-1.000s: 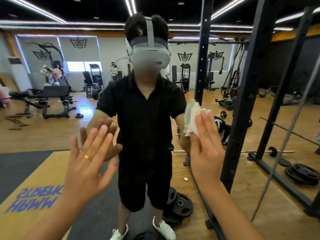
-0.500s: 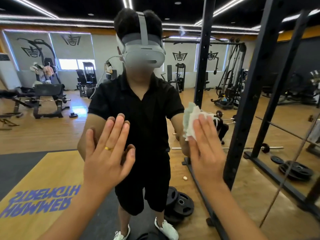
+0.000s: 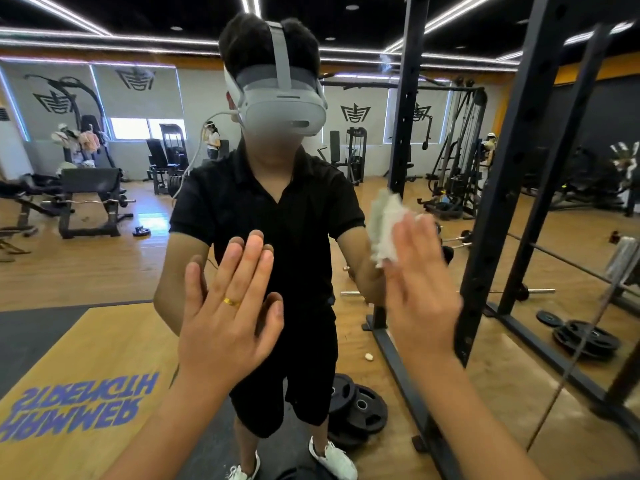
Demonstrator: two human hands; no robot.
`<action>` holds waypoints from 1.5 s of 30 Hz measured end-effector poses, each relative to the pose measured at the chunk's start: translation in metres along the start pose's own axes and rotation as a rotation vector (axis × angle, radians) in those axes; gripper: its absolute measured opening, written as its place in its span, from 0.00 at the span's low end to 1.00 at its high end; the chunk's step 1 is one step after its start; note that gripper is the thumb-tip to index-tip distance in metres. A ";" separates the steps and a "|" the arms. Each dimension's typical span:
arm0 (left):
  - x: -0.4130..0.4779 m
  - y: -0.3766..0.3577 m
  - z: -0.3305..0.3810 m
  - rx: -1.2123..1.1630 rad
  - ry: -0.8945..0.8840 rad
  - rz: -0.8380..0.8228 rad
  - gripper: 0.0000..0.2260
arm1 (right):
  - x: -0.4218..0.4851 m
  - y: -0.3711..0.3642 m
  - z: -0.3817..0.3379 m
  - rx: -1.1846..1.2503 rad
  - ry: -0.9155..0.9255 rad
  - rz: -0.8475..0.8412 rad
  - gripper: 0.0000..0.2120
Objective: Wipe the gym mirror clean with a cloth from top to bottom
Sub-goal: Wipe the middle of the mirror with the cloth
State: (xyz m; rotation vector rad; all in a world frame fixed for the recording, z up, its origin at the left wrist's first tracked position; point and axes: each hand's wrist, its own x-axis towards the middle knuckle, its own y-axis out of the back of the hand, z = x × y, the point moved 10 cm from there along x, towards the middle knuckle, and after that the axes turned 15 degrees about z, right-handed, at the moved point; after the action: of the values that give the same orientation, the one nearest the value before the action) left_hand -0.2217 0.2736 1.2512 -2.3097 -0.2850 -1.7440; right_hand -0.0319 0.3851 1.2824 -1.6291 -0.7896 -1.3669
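Note:
The gym mirror (image 3: pixel 114 265) fills the whole view and reflects me in black clothes with a grey headset. My right hand (image 3: pixel 420 292) lies flat with straight fingers and presses a crumpled whitish cloth (image 3: pixel 386 225) against the glass at about chest height of the reflection; the hand is blurred. Left of it, my left hand (image 3: pixel 228 313), wearing a gold ring, rests flat on the mirror with straight fingers and holds nothing.
A black rack upright (image 3: pixel 505 188) stands close on the right, its base rail (image 3: pixel 408 382) running along the floor. Weight plates (image 3: pixel 360 407) lie near my feet in the reflection. Benches and machines show behind.
My right hand with the cloth has slid a little to the right on the glass. My left hand has moved right and its fingers have closed together.

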 end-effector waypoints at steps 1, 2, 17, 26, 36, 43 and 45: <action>0.000 0.000 0.000 -0.002 0.003 0.001 0.27 | 0.011 0.006 0.018 -0.024 -0.065 0.050 0.22; 0.000 0.000 0.000 -0.002 0.006 0.004 0.27 | 0.021 0.012 0.032 -0.036 -0.141 0.110 0.21; 0.000 0.002 0.000 -0.034 0.019 0.002 0.27 | 0.034 -0.012 -0.022 0.081 0.041 0.039 0.18; -0.002 0.000 0.000 -0.044 0.015 -0.002 0.28 | 0.144 -0.058 -0.039 0.068 -0.017 0.051 0.21; -0.001 0.000 -0.001 -0.051 0.010 -0.011 0.27 | 0.146 -0.041 -0.033 0.002 -0.175 0.196 0.20; -0.001 0.001 -0.001 -0.059 0.025 -0.018 0.27 | 0.085 -0.054 -0.054 0.053 -0.036 0.016 0.29; 0.000 0.001 -0.001 -0.059 0.028 -0.021 0.27 | 0.102 -0.056 -0.040 0.049 0.000 0.034 0.27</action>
State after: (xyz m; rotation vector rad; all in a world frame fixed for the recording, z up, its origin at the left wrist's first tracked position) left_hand -0.2223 0.2727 1.2511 -2.3292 -0.2566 -1.8168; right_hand -0.0772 0.3690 1.3949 -1.5978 -0.7860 -1.3144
